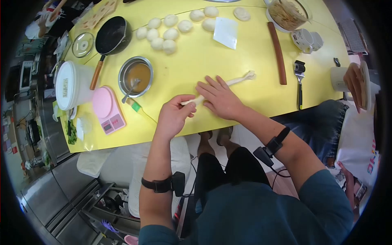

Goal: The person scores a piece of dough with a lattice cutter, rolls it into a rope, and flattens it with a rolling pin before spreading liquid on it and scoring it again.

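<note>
A long, thin rope of dough point(240, 80) lies slantwise on the yellow table, its far end twisted and frayed. My left hand point(173, 115) pinches the near end between thumb and fingers. Flat across the rope's middle rests my right hand point(221, 98), fingers stretched out, hiding part of the dough. Beyond my hands sit several round dough balls point(171, 34) and a flattened dough piece point(241, 14). A white plastic scraper point(225, 32) lies next to them, partly over one ball.
Left of my hands stand a steel bowl point(121, 81) of brown liquid with a spoon point(129, 92), a green brush point(134, 104), a pink scale point(108, 109), a white tub point(67, 85) and a pan point(113, 34). A brown rolling pin point(277, 53), black-handled tool point(299, 83) and mugs point(302, 40) lie right, near another person's hand point(354, 83).
</note>
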Demonstrator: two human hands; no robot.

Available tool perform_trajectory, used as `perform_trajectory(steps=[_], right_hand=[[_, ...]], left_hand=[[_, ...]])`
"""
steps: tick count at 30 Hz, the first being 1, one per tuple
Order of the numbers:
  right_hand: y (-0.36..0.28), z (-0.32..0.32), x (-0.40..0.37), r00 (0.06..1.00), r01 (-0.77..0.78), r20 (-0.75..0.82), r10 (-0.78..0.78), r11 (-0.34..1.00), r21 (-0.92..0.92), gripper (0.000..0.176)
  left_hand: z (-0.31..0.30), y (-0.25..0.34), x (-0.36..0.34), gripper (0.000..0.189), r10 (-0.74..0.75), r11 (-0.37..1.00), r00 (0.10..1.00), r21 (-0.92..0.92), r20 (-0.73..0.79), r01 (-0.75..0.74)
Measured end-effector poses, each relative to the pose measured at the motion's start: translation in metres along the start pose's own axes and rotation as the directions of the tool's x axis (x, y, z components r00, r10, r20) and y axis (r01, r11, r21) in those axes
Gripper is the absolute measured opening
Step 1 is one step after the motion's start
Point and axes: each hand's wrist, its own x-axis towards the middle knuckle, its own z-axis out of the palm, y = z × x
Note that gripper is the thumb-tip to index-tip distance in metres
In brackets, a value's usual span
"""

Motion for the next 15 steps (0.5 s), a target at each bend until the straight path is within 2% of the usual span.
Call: perform_trajectory(steps=[2,3,5,6,7,10,11,13,15], right_hand=[[0.007,0.002,-0.006,1.0,-0.023,0.001,0.023,0.999,-0.031,0.064],[0.003,0.001,-0.009,0.998,-0.059,0.009,0.061,0.994,-0.094,0.064],[0.0,-0.005,-0.011,0.991,-0.133,0.0,0.136,0.964,-0.231,0.064],[0.0,-0.007,-0.01,0.989,-0.145,-0.022,0.144,0.959,-0.242,0.064],[-0.003,-0.007,-0.013,0.988,-0.156,-0.034,0.153,0.956,-0.248,0.064],[-0.009,-0.014,-0.015,0.977,-0.214,-0.07,0.203,0.947,-0.241,0.062],[-0.004,-0.017,-0.018,0.969,-0.248,-0.083,0.234,0.938,-0.242,0.061],[0.014,-0.018,-0.026,0.976,-0.216,-0.072,0.205,0.95,-0.224,0.058],[0.024,-0.021,-0.028,0.989,-0.132,-0.095,0.111,0.958,-0.255,0.05]], left_hand=[[-0.012,-0.017,0.001,0.033,-0.024,0.975,0.999,-0.219,0.027,0.029],[-0.023,-0.047,0.014,0.031,-0.044,0.988,0.991,0.14,-0.125,0.062],[-0.019,-0.028,0.002,0.032,-0.044,0.993,0.985,0.105,-0.164,0.062],[-0.016,-0.023,-0.005,0.032,-0.057,0.994,0.982,0.086,-0.177,0.073],[-0.019,-0.024,-0.008,0.033,0.009,1.0,0.993,-0.023,-0.116,-0.011],[-0.034,-0.018,-0.009,0.032,-0.08,0.949,0.963,0.276,-0.258,0.153],[-0.038,-0.015,-0.004,0.032,-0.078,0.984,0.981,0.147,-0.178,0.105],[-0.044,-0.023,-0.018,0.031,-0.098,0.987,0.995,-0.133,-0.021,0.095],[-0.046,-0.023,-0.022,0.031,-0.144,0.989,0.982,0.024,-0.119,0.148]])
